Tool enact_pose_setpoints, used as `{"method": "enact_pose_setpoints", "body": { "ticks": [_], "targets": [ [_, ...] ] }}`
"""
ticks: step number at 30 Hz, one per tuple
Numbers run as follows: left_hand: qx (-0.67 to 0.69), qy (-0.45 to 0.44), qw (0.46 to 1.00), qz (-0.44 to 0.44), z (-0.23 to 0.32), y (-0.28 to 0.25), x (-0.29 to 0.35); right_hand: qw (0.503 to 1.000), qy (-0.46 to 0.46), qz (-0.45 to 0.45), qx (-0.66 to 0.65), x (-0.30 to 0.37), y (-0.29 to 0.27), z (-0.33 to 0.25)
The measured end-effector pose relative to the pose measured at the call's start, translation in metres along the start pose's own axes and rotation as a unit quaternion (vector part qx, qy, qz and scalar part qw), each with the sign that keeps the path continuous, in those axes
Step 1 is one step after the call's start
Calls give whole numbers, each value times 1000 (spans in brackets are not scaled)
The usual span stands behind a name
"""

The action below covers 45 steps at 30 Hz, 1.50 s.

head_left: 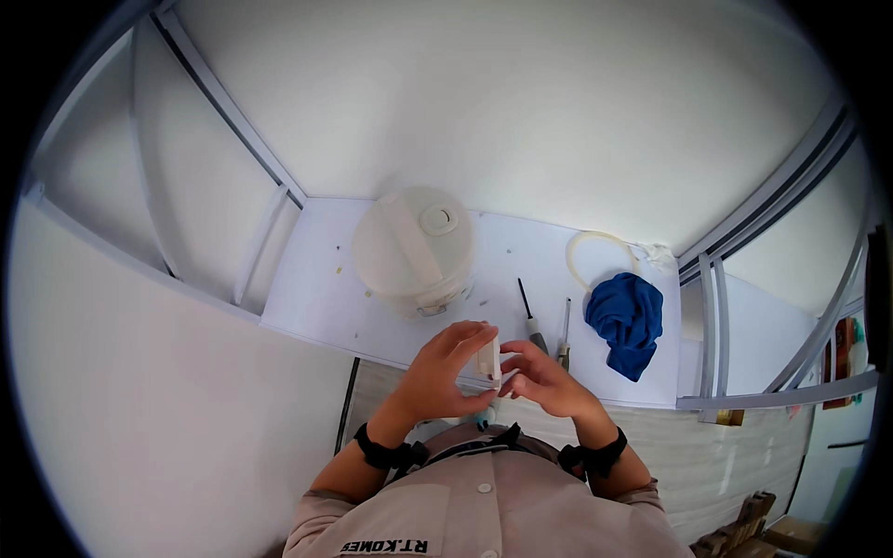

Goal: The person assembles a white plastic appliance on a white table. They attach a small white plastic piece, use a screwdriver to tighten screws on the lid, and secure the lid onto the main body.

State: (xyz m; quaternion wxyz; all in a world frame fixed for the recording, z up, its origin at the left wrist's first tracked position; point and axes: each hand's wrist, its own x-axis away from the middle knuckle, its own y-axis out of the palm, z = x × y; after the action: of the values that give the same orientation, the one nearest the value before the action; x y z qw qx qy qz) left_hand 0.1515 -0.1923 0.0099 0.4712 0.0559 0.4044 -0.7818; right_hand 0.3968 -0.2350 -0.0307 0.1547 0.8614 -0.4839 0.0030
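My left hand (pixel 442 372) is closed around the edges of a small white plastic part (pixel 490 358), held over the near edge of the table. Facing it from the other side, my right hand (pixel 547 379) has its fingers bent and apart. Its fingertips are at the part's right edge; whether they press on it I cannot tell. Just beyond my right hand lie two screwdrivers, a dark-shafted screwdriver (pixel 534 333) and a screwdriver with a yellowish handle (pixel 564 354). Farther off to the left stands a round whitish appliance (pixel 381 246) with a carrying handle across its lid.
A crumpled blue cloth (pixel 625 316) lies on the right of the white table (pixel 312 279), with a cream-coloured hose (pixel 579 249) curving behind it. Small bits are scattered near the appliance. Metal frame posts (pixel 244 121) flank both ends, and a white wall (pixel 521 102) rises behind.
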Motion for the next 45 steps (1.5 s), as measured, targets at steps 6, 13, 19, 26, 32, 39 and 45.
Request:
{"method": "enact_pose_setpoints", "body": {
  "ticks": [6,13,19,26,32,39,45],
  "targets": [
    [-13,38,999,12,3,17,-11,995,-61,-18,-72,-13,5,7],
    [-46,33,998,-42,-1,21,-10,989,-100,20,-110,-20,7,10],
    [-127,-3,992,12,-15,0,-5,974,-146,169,28,-22,6,18],
    [-281,-74,951,104,-55,-35,-6,946,-279,151,-63,-34,12,17],
    [-290,-71,952,69,-81,-49,-2,938,-290,135,-134,-41,22,9],
    [-289,-35,955,65,-89,-58,-2,866,-264,311,289,-59,26,23],
    [-290,-23,955,58,-92,-63,-3,833,-230,355,355,-86,48,39]
  ]
}}
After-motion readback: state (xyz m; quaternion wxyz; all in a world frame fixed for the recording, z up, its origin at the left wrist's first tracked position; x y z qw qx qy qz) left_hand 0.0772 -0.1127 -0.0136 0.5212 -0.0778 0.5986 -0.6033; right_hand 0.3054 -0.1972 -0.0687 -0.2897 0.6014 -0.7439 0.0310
